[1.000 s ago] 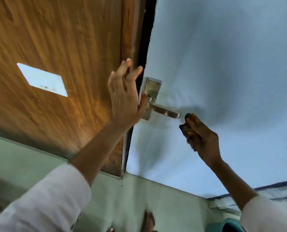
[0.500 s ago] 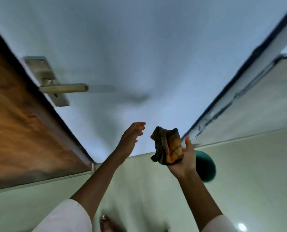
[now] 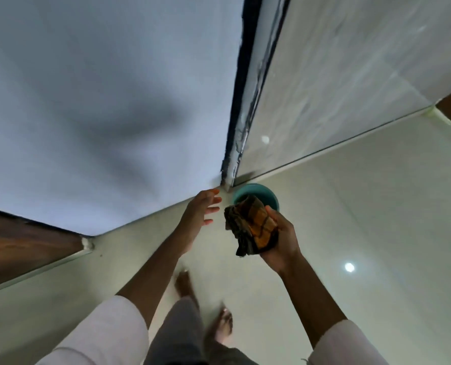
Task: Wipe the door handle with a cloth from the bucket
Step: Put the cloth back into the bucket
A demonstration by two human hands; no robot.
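Floor (image 3: 364,233): pale glossy tile, with a bright round light reflection at 4 o'clock from the hands. A white door face (image 3: 100,88) fills the 10 to 12 o'clock sector and carries a soft grey shadow. Its dark edge (image 3: 239,88) runs up toward 12 o'clock, just beside a pale tiled wall (image 3: 337,75) at 1 to 2 o'clock. A brown wooden panel (image 3: 21,241) meets the floor at 9 o'clock. The door handle is out of view.

Teal bucket (image 3: 269,196): stands on the floor in the corner where door edge and wall meet, at 12 o'clock from the right hand and partly hidden behind the cloth.

Right hand (image 3: 282,238): grip closed on a crumpled orange-and-dark checked cloth (image 3: 250,227), held above the floor in front of the bucket.

Left hand (image 3: 200,214): grip wide, fingers spread, holding nothing; it sits at 9 o'clock from the cloth, near but apart.

Both forearms emerge from white sleeves (image 3: 100,335). Bare feet (image 3: 185,283) stand on the tile at 6 o'clock, blurred.
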